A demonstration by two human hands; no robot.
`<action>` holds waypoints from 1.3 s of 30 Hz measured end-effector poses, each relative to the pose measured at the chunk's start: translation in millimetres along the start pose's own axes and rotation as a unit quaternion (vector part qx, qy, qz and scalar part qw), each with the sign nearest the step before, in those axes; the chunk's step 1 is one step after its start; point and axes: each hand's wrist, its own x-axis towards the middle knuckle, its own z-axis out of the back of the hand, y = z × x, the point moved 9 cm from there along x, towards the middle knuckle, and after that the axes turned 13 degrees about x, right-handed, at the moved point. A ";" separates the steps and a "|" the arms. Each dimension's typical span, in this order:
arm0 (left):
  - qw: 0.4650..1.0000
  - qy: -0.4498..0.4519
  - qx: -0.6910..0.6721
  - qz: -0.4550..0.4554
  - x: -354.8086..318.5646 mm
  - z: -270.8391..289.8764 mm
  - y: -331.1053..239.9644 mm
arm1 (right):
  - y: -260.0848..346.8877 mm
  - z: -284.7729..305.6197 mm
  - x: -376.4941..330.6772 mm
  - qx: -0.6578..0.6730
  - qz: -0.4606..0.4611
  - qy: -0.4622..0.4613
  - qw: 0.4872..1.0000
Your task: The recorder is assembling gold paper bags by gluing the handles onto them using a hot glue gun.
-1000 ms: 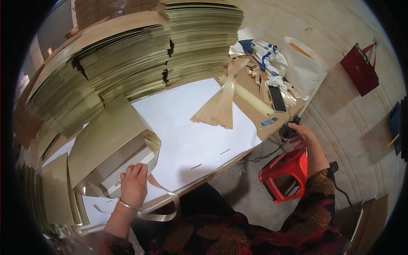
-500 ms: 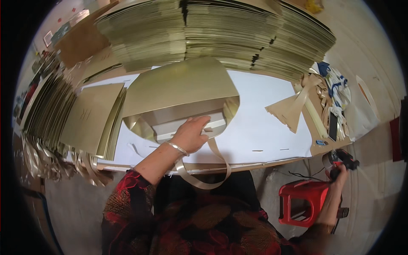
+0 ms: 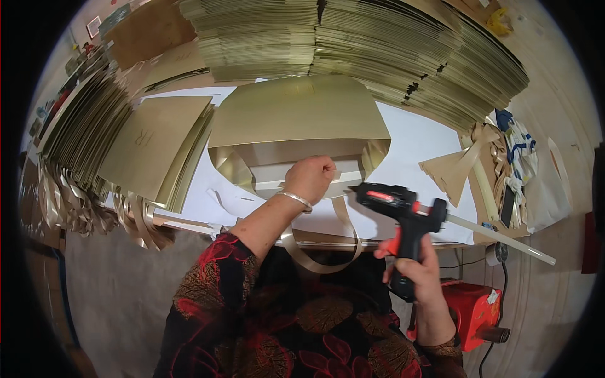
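Note:
A gold paper bag (image 3: 299, 116) lies on its side, its mouth facing me and showing a pale inside. At that mouth my left hand (image 3: 307, 179) is closed in a pinch, with a small tan tab at its fingertips that looks like the end of the ribbon handle (image 3: 315, 263). The ribbon's loop hangs over the table's near edge. My right hand (image 3: 416, 271) grips a black and red hot glue gun (image 3: 400, 211) by its handle. The gun's nozzle points left, near the bag's right corner, and a long translucent glue stick (image 3: 504, 236) sticks out of its back.
Tall stacks of flat gold bags (image 3: 378, 53) stand at the back. More folded bags (image 3: 157, 145) with ribbons lean at the left. Tan ribbon strips (image 3: 457, 164) and a dark phone (image 3: 507, 208) lie at the right. A red stool (image 3: 469, 315) and a cord are below.
My right hand has brought the glue gun up from beside the stool to the bag's mouth. My left hand stays at the mouth, its fingers now curled closed. The view has shifted slightly.

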 end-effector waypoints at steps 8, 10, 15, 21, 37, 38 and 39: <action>1.000 0.001 0.018 -0.007 -3.4 1.7 -5.4 | -33.9 -5.7 30.9 -0.085 -0.032 0.007 0.996; 0.999 -0.007 0.032 -0.021 -7.3 3.8 -7.2 | -30.9 -4.6 28.9 -0.098 -0.042 0.012 0.994; 0.987 -0.008 0.096 -0.129 -24.9 -2.2 -24.0 | -23.3 1.5 22.8 -0.071 -0.065 -0.012 0.995; 0.955 0.007 0.197 -0.223 -47.3 -1.7 -35.5 | -16.3 -1.5 27.5 -0.056 -0.040 0.002 0.998; 0.932 -0.095 0.293 -0.190 -131.3 86.7 16.0 | -34.6 -61.0 34.3 0.002 -0.117 0.104 0.988; 0.934 -0.088 0.289 -0.190 -130.7 85.4 16.3 | -39.3 -66.7 36.2 -0.005 -0.134 0.093 0.987; 0.936 -0.080 0.285 -0.190 -130.0 84.4 16.8 | -44.5 -69.2 38.6 -0.005 -0.134 0.095 0.986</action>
